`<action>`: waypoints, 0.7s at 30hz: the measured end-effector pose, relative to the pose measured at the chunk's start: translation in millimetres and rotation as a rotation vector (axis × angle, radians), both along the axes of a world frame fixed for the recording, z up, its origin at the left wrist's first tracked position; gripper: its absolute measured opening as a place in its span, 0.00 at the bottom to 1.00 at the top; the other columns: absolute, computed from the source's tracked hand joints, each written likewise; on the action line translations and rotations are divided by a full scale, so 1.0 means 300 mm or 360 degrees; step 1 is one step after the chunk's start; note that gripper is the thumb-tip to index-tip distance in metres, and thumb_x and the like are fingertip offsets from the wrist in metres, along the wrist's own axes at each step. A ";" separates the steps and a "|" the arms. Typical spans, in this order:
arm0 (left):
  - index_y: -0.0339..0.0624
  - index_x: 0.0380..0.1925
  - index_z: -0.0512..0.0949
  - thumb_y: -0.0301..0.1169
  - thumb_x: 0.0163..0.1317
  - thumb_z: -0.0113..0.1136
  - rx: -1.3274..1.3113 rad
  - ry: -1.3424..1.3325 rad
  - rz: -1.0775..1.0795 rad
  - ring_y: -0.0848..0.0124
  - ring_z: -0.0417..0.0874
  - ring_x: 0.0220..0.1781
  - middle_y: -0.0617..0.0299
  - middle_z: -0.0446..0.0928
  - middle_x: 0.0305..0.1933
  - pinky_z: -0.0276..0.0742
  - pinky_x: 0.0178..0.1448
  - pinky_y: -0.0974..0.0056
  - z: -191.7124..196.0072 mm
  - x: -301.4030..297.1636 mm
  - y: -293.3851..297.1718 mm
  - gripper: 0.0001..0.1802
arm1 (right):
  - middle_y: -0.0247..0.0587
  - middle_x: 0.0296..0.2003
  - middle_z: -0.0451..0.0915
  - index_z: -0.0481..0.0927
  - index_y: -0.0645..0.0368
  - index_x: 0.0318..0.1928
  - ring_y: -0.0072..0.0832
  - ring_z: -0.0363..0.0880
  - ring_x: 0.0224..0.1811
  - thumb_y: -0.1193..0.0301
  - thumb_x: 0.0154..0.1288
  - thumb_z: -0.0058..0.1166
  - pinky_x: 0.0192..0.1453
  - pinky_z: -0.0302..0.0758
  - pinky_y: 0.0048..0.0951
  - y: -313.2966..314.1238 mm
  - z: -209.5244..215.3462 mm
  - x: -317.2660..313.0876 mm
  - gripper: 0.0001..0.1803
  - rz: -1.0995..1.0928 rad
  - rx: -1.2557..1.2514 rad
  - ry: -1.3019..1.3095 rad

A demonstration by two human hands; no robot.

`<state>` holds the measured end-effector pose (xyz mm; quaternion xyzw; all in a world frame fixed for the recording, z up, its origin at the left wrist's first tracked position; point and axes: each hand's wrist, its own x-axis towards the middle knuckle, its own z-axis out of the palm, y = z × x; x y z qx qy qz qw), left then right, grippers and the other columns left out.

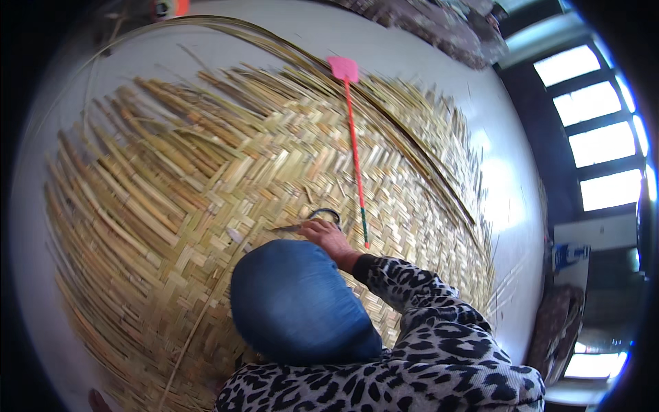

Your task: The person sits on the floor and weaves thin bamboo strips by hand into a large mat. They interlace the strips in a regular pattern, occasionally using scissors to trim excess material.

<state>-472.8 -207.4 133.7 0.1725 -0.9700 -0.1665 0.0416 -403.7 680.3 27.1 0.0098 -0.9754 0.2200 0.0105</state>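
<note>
My right hand (328, 240) reaches past my bent knee in blue trousers, with its fingers closed over a pair of scissors (335, 214). A dark looped handle shows beyond the fingers, and a pointed part sticks out to the left. Under them spreads a large woven mat (274, 172) of split, straw-coloured strips, with loose unwoven ends at the left and far sides. My left hand does not show; only patterned cloth is seen at the lower edge. A small brown shape at the lower left rim is too cut off to name.
Across the mat lies a fly swatter (355, 147) with a pink head and red handle. Long loose strips (405, 130) run over the mat's far right part. Pale floor (511, 185) surrounds it. Patterned cloth-covered furniture (439, 34) stands at the back, with windows (600, 144) on the right.
</note>
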 end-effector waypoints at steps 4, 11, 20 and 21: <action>0.32 0.52 0.74 0.34 0.70 0.52 0.0204 -0.0373 -0.0638 0.64 0.78 0.53 0.56 0.78 0.53 0.71 0.61 0.62 -0.026 -0.484 0.339 0.18 | 0.42 0.54 0.76 0.78 0.54 0.50 0.44 0.70 0.60 0.70 0.59 0.58 0.63 0.68 0.44 0.150 -0.013 0.278 0.17 -0.0576 0.0066 -0.0276; 0.37 0.52 0.75 0.34 0.66 0.56 0.0080 -0.0982 -0.1173 0.60 0.79 0.52 0.51 0.78 0.51 0.71 0.59 0.62 -0.083 -0.613 1.221 0.18 | 0.49 0.59 0.72 0.76 0.55 0.53 0.50 0.67 0.62 0.66 0.61 0.58 0.65 0.67 0.46 0.260 -0.030 0.704 0.20 -0.1360 0.0117 -0.0387; 0.37 0.55 0.74 0.33 0.68 0.53 -0.0413 -0.1075 -0.2258 0.59 0.79 0.55 0.51 0.78 0.56 0.74 0.56 0.59 -0.270 -0.680 1.537 0.18 | 0.55 0.72 0.55 0.60 0.52 0.69 0.52 0.53 0.74 0.50 0.55 0.65 0.73 0.56 0.49 0.258 -0.101 1.291 0.46 -0.2730 0.0448 -0.0948; 0.37 0.55 0.74 0.33 0.69 0.53 -0.0499 -0.0982 -0.2415 0.60 0.79 0.54 0.52 0.78 0.56 0.75 0.55 0.60 -0.282 -0.726 1.535 0.18 | 0.53 0.73 0.52 0.56 0.51 0.72 0.51 0.50 0.75 0.47 0.55 0.65 0.73 0.54 0.50 0.233 -0.090 1.375 0.50 -0.2935 0.0515 -0.1050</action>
